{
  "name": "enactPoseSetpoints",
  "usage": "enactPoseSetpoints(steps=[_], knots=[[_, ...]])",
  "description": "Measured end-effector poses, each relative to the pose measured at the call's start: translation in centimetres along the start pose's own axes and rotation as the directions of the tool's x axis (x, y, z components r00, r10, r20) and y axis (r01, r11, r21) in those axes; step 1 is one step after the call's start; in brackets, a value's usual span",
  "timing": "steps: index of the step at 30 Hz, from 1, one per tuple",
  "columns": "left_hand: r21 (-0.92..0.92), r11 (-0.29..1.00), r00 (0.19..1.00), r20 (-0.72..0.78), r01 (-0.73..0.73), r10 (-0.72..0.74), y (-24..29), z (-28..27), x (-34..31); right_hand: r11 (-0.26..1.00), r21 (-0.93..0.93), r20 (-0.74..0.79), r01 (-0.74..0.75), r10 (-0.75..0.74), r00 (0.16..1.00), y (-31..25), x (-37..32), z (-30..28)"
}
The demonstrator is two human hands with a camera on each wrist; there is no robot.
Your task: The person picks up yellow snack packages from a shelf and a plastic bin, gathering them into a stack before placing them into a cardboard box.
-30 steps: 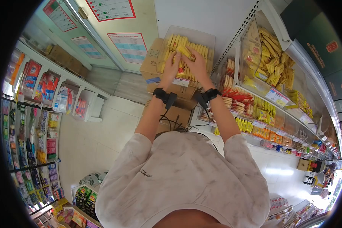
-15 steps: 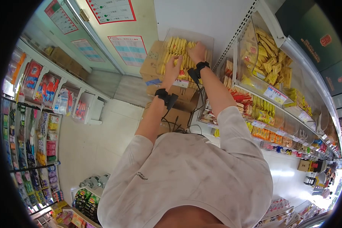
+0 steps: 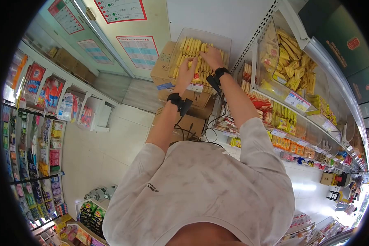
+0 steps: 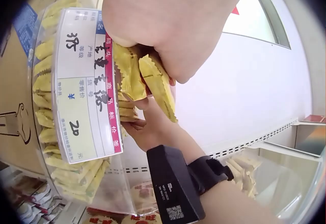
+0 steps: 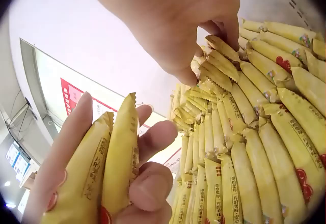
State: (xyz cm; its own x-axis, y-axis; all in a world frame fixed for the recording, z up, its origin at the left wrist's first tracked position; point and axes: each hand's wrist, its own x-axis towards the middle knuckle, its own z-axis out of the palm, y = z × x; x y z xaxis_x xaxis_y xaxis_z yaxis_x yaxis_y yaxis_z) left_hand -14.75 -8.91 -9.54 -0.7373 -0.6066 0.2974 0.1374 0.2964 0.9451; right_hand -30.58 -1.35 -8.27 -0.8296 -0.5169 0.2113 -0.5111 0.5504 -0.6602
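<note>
A clear plastic bin holds rows of yellow-wrapped snack packets. My left hand is over the bin's front part. Two yellow packets stand side by side in its grip, thumb and fingers around them, in the right wrist view. Farther back, my right hand reaches down into the bin. Its thumb and fingertips pinch at the ends of several packets lying in the row. A price tag on the bin's front partly hides the contents in the left wrist view.
Cardboard boxes support the bin, against a white wall. At right, a shelf holds another clear bin of yellow packets, with more snacks below. A door with posted notices stands at left. Cables hang near my waist.
My right hand has parted from the left hand, gone to the bin's back right, then shifted slightly left along the packets. The left hand stays over the bin's front.
</note>
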Motion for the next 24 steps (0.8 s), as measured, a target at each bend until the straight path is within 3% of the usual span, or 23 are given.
enactPoseSetpoints(steps=[3,6,7,10,12,13,15,18,21,24], knots=[[-0.004,0.997,0.997,0.024,0.079,-0.079,-0.7,0.1,0.0,0.998,-0.057,-0.041,-0.014,0.012,0.999,0.3,1.3,1.0],[0.056,0.982,0.981,-0.071,-0.178,0.182,-1.4,0.6,0.4,0.997,-0.032,-0.139,-0.076,0.07,0.988,0.2,1.7,1.8],[0.06,0.99,0.99,-0.051,-0.125,0.128,-1.1,0.5,0.4,0.994,-0.012,-0.174,-0.105,0.101,0.979,0.0,1.8,1.8],[0.076,0.996,0.999,0.012,0.035,-0.036,-0.4,0.0,0.1,0.996,-0.017,-0.012,-0.09,0.09,0.996,-0.1,1.6,0.9],[0.089,0.987,0.989,0.051,0.133,-0.138,-0.4,-0.1,0.1,0.999,0.052,0.074,-0.003,-0.001,0.997,0.0,1.1,-0.2],[0.075,0.995,0.997,0.019,0.07,-0.072,-1.0,0.1,0.2,0.995,0.09,0.117,0.036,-0.046,0.992,-0.1,0.6,-0.6],[0.055,0.996,0.997,-0.042,-0.063,0.065,-1.1,0.5,0.3,0.996,-0.077,0.034,0.043,-0.041,0.999,-0.3,-0.5,-0.6],[0.045,0.996,0.997,0.004,0.082,-0.082,-0.2,0.2,0.3,0.975,-0.212,-0.024,0.058,-0.064,0.998,-0.2,-0.6,-0.3],[0.01,0.998,0.996,-0.073,-0.055,0.056,-1.2,0.7,0.7,0.958,-0.274,-0.075,0.082,-0.106,0.992,0.2,-0.8,0.7],[0.034,0.994,0.994,-0.002,0.107,-0.107,-0.3,0.2,0.3,0.966,-0.245,-0.06,0.086,-0.104,0.993,0.4,-1.1,1.2]])
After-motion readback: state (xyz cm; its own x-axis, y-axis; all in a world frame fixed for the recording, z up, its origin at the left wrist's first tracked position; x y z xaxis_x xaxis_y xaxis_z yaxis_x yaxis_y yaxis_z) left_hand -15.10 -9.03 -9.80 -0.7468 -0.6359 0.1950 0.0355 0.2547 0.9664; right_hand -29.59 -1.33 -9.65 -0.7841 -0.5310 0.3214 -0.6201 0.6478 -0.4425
